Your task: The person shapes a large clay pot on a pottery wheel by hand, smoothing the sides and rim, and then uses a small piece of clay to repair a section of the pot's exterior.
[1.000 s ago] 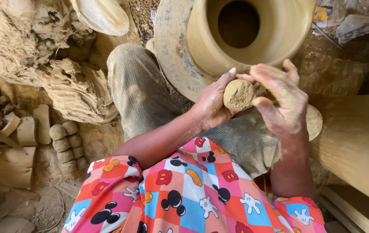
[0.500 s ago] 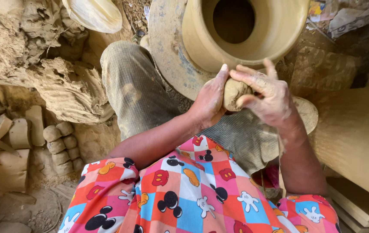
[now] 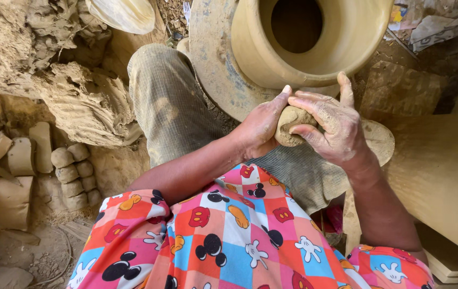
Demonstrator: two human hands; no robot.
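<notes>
Crumpled paper wrappers (image 3: 432,24) top right, whitish w/ colour patches, print unreadable. Clay lump (image 3: 291,124) between both hands, over lap, just below big clay pot (image 3: 314,37) on wheel disc (image 3: 213,59). Left hand (image 3: 261,126) cups lump's left side, thumb up. Right hand (image 3: 331,128) curled over top, fingers pressing in.

Clay-smeared wheel disc (image 3: 213,64), tall clay pot (image 3: 347,48) standing on it

Rounded tan clay lump (image 3: 292,126), hand-cupped
</notes>
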